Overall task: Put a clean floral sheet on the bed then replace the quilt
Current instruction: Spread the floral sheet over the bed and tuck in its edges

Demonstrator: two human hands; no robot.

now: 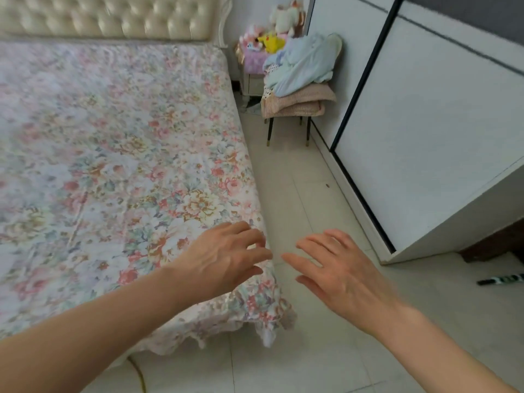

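The floral sheet (pixel 127 171) lies spread flat over the bed, its scalloped edge hanging at the near right corner. My left hand (pixel 226 256) hovers over that corner with fingers loosely spread and holds nothing. Beside the bed's edge, my right hand (pixel 334 268) is stretched out above the floor, fingers straight and empty. Folded bedding (pixel 300 100), pink below and pale blue on top, is piled on a chair (pixel 269 131) at the far right of the bed; I cannot tell which piece is the quilt.
A tufted cream headboard (pixel 113 18) stands at the far end. A bedside table with plush toys (pixel 266 41) sits beyond the chair. A white wardrobe (pixel 425 123) lines the right side, leaving a tiled aisle (pixel 295 194). A dark striped object (pixel 502 279) lies on the floor.
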